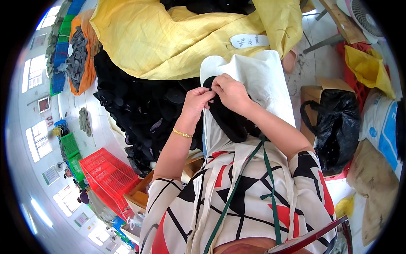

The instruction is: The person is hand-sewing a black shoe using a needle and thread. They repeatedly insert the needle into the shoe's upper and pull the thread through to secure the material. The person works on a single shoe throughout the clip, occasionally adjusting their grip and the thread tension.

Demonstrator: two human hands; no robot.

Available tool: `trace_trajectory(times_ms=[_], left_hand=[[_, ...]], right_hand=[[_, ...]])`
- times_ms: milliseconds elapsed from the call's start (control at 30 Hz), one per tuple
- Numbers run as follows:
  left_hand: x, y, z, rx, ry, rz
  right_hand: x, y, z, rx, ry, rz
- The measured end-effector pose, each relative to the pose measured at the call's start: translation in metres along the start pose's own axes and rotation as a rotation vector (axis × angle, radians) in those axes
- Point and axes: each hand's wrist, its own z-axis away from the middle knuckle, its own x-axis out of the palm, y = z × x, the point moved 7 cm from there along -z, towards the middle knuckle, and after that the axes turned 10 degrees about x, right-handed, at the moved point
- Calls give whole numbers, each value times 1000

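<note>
My left hand (197, 102) and my right hand (231, 92) meet over my lap, fingers pinched together at the upper end of a long black fabric piece (227, 120). Its rounded lower end rests against a white cloth (270, 86) spread over my lap. Whether the fabric is a sock or a shoe part I cannot tell, since my hands cover part of it. Left of my arms lies a big heap of similar black pieces (139, 103). Beyond my hands, a large yellow sack (148, 40) bears a white sole-shaped card (249, 41) with handwriting.
A red plastic crate (109, 175) stands at the left. On the right are a cardboard box (311, 95), a black plastic bag (338, 131) and a blue-and-white sack (378, 120). A wooden bench (344, 21) with a fan (364, 19) is at the far right.
</note>
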Motion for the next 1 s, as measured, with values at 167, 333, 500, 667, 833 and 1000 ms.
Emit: trace_trajectory(times_ms=[167, 333, 500, 667, 833, 1000], left_hand=[[2, 8, 3, 40, 16, -56], [0, 6, -1, 38, -14, -109], [2, 5, 0, 75, -10, -143], [5, 9, 0, 86, -35, -159], [5, 10, 1, 118, -13, -261], [5, 21, 16, 273, 20, -273]], right_hand=[[-5, 20, -35, 417, -53, -695], [-27, 32, 1, 505, -415, -910], [-179, 134, -12, 391, 267, -1370], [-309, 145, 28, -33, 947, -1259], [-169, 84, 5, 138, 341, -486], [-54, 25, 14, -298, 21, 290]])
